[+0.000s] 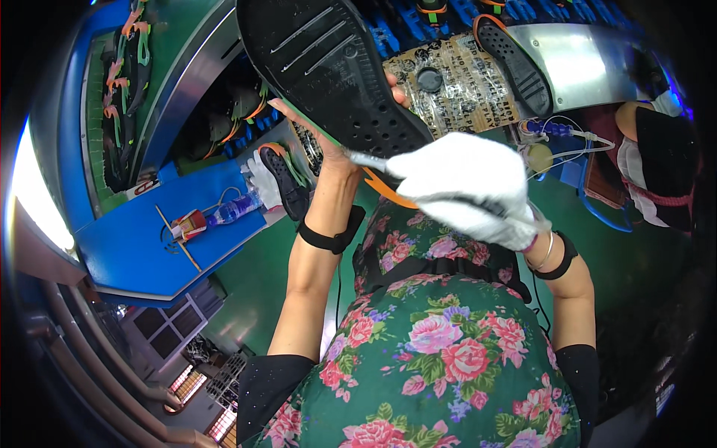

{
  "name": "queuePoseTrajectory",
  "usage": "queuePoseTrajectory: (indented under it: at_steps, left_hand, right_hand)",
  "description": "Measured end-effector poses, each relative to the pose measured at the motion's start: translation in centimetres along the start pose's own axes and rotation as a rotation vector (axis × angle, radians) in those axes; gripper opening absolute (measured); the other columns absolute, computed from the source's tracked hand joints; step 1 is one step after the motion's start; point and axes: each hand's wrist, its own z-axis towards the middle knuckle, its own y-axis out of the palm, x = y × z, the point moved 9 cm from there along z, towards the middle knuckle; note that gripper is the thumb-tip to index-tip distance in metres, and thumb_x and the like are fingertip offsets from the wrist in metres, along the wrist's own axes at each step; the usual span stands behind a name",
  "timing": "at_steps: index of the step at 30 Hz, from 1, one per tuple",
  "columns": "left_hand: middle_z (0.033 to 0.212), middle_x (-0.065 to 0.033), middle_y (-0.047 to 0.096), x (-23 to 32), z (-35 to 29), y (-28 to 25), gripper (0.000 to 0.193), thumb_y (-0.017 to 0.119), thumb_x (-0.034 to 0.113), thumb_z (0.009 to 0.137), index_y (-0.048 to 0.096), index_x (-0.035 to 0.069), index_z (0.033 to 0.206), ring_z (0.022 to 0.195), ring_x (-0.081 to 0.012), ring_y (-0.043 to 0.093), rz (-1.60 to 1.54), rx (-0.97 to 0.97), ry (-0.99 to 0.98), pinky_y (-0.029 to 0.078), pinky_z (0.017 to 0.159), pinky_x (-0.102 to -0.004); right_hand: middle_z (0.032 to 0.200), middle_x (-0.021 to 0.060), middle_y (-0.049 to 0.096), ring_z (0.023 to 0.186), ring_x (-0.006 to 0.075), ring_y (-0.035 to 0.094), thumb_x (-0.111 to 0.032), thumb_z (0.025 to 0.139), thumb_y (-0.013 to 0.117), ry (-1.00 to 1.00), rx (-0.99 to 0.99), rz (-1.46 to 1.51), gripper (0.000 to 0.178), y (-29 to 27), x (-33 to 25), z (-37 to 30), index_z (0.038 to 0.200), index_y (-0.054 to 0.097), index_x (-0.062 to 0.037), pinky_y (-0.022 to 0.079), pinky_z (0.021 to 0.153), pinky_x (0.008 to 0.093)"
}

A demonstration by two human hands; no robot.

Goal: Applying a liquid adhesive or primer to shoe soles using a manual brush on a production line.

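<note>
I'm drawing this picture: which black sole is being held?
The black sole at top centre, in the left hand. The left sole and right sole aren't held.

Glare on metal panel (575, 66), dark fisheye rim

Black sole (332, 82) blocks ahead; room beside left forearm (309, 270).

At twelve o'clock I see a black shoe (336, 93) edged with orange and green. At two o'clock, a white glove (463, 183). Towards six, a dark green garment (441, 351) blooms with pink roses, purple flowers and leaves. At seven, a black sleeve (280, 381) has white specks; at nine, my table (142, 246) is bright blue.
</note>
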Motion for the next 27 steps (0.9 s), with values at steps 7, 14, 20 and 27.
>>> queuePoseTrajectory:
  at_steps: [7, 14, 20, 27]
  left_hand:
    - [0.111, -0.0208, 0.066, 1.0, 0.4, 0.6, 0.137, 0.048, 0.108, 0.058, 0.057, -0.007, 0.131, 0.109, -0.0309, 0.060, 0.045, -0.059, 0.035, 0.058, 0.091, -0.0457]
    - [0.113, -0.0222, 0.065, 1.9, 0.9, 1.5, 0.137, 0.054, 0.105, 0.057, 0.052, -0.009, 0.134, 0.114, -0.0358, 0.060, 0.032, -0.169, 0.037, 0.057, 0.098, -0.0507]
    - [0.115, -0.0234, 0.064, 2.3, 1.2, 1.6, 0.136, 0.059, 0.103, 0.059, 0.051, -0.009, 0.136, 0.116, -0.0367, 0.060, 0.085, -0.215, 0.055, 0.056, 0.101, -0.0508]
    - [0.112, -0.0207, 0.067, 2.5, 1.4, 2.0, 0.116, 0.064, 0.094, 0.071, 0.054, -0.005, 0.131, 0.117, -0.0348, 0.060, 0.075, -0.211, 0.076, 0.055, 0.101, -0.0445]
  right_hand:
    - [0.112, 0.0094, 0.079, 0.097, 0.0269, 0.076, -0.007, 0.085, 0.079, -0.052, -0.025, -0.145, 0.028, 0.8, -1.0, -0.4, 0.113, 0.080, -0.0109, 0.060, 0.084, 0.0369]
    - [0.112, 0.0096, 0.079, 0.096, 0.0269, 0.075, -0.006, 0.082, 0.080, -0.063, -0.030, -0.179, 0.027, 0.6, -0.8, -0.9, 0.109, 0.081, -0.0099, 0.060, 0.083, 0.0365]
    - [0.112, 0.0136, 0.079, 0.096, 0.0287, 0.075, -0.003, 0.081, 0.079, 0.059, 0.054, 0.016, 0.026, -0.6, 0.5, -0.9, 0.107, 0.081, -0.0063, 0.060, 0.084, 0.0377]
    - [0.111, 0.0122, 0.079, 0.095, 0.0277, 0.076, -0.003, 0.081, 0.079, 0.101, 0.034, 0.001, 0.025, -0.5, 0.7, -1.3, 0.106, 0.080, -0.0066, 0.060, 0.082, 0.0364]
